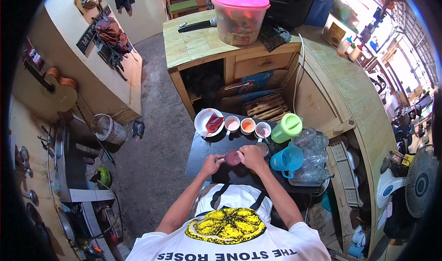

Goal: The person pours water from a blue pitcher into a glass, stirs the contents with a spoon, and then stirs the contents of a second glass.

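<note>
A cup (pixel 232 158) with a dull pink-purple content is between my two hands over the dark table (pixel 195 156). My left hand (pixel 212 164) is closed on the left side of the cup. My right hand (pixel 251 158) is closed at the cup's right rim; what its fingers hold, if anything, is hidden. Just beyond stand white cups: one with pale pink content (pixel 232 124), one with orange (pixel 248 125) and one with pink (pixel 263 130). A white bowl (pixel 202 118) holds a red packet (pixel 214 123). A small glass (pixel 263 147) stands behind my right hand.
Right of my hands are a blue pitcher (pixel 281 160), a green lidded jug (pixel 286 128) and a tray of several upturned glasses (pixel 313 157). A wooden counter (pixel 193 44) bears a pink-lidded tub (pixel 239 24). A fan (pixel 420 181) stands far right.
</note>
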Demonstrator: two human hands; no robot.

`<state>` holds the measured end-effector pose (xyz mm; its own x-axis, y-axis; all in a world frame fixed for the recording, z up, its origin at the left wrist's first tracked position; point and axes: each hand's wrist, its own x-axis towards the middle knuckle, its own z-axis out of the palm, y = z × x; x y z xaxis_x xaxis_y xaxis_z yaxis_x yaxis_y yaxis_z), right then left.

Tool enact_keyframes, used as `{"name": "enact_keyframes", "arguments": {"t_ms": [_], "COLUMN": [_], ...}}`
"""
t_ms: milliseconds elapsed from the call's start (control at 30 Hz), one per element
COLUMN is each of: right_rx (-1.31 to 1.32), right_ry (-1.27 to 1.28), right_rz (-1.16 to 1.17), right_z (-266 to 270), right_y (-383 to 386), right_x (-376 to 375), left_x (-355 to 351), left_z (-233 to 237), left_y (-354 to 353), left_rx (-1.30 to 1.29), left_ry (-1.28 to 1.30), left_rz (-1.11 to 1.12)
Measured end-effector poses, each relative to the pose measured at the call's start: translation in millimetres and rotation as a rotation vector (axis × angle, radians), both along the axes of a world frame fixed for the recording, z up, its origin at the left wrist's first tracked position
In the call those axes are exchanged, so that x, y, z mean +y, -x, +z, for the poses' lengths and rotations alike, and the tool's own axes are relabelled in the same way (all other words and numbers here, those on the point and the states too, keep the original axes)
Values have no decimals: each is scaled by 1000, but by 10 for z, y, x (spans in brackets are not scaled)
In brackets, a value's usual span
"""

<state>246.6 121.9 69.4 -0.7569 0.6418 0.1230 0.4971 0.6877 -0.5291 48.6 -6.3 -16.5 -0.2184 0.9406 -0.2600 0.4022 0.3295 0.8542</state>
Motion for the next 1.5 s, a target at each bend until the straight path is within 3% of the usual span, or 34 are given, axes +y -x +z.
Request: {"name": "enact_keyframes", "arguments": {"t_ms": [167, 267, 367, 467, 567, 767, 867, 967, 1067, 1167, 1267, 1367, 1500], "right_rx": [-164, -67, 26, -203, -202, 28, -181, -196, 66, -8, -219, -140, -4], "right_ry": [19, 67, -17, -1, 89, -17, -39, 78, 24, -36, 7, 104, 40], "right_rz": [72, 127, -16, -2, 157, -10, 63, 197, 74, -18, 50, 133, -6], "right_z": [81, 169, 69, 35, 181, 134, 2, 101, 16, 32, 72, 163, 45], "right_y": [-37, -16, 12, -24, -22, 35, -3, -3, 31, 28, -11, 9, 50], "right_x": [29, -1, 4, 69, 48, 30, 60, 33, -8, -6, 11, -7, 6], "left_x": [3, -1, 7, 3, 6, -4, -9, 7, -2, 5, -9, 6, 3], "left_z": [-4, -66, 4, -18, -29, -26, -58, -30, -40, -22, -3, -22, -62], "left_y": [-2, 8, 10, 3, -10, -8, -1, -4, -2, 2, -14, -2, 6], "left_rx": [8, 21, 23, 9, 2, 26, 35, 34, 41, 35, 10, 27, 42], "left_ry": [14, -5, -7, 5, -7, -11, -7, 1, -3, -12, 1, 10, 23], "left_rz": [3, -6, -6, 10, 13, 10, 11, 0, -4, 3, 7, 3, -1]}}
